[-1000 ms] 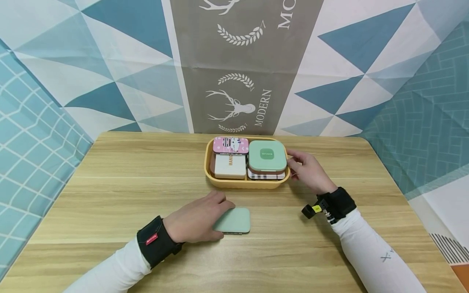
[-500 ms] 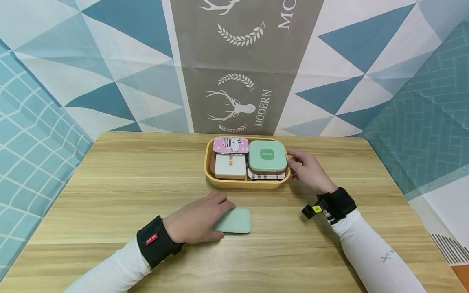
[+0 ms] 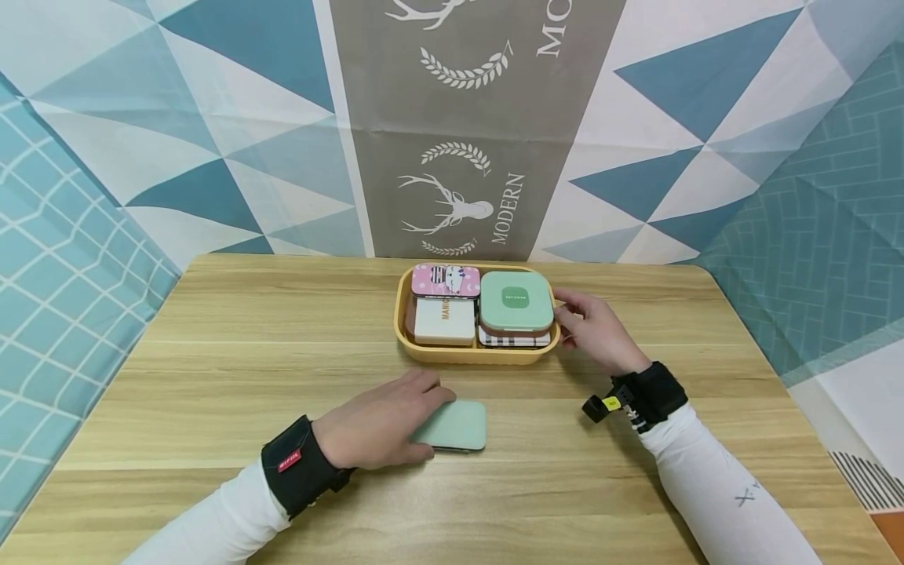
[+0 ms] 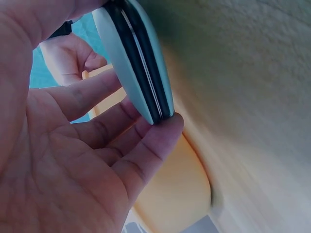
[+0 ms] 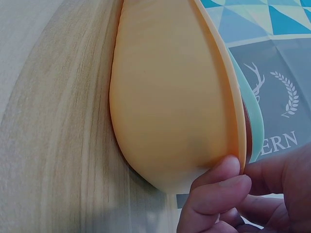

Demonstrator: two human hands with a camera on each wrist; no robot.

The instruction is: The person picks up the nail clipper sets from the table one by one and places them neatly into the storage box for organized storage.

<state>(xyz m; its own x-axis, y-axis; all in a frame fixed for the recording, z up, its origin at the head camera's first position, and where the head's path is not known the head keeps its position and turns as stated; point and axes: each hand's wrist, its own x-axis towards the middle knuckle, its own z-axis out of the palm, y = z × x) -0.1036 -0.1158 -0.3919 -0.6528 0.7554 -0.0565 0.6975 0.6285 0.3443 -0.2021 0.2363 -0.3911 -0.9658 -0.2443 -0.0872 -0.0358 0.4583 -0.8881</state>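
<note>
A slim mint-green case [image 3: 454, 426] lies on the table in front of the yellow basket. My left hand [image 3: 388, 420] grips it from the left; in the left wrist view, fingertips meet the lower end of the case [image 4: 129, 63], which has two pale shells with dark edges. At the basket's right end, my right hand [image 3: 596, 333] holds the rim, and in the right wrist view thumb and finger pinch the wall of the basket [image 5: 165, 92]. Inside the basket [image 3: 473, 357] sit a pink cat-print tin [image 3: 445, 280], a white box [image 3: 443, 322] and a square green box [image 3: 516, 301].
A black-and-white plaid item [image 3: 513, 339] lies under the square green box, with something brown between them. The wooden table [image 3: 247, 345] ends at a patterned wall covering [image 3: 452, 125] just behind the basket.
The mint-green case and my left hand have slid very slightly to the right. My right hand and the basket stay where they were.
</note>
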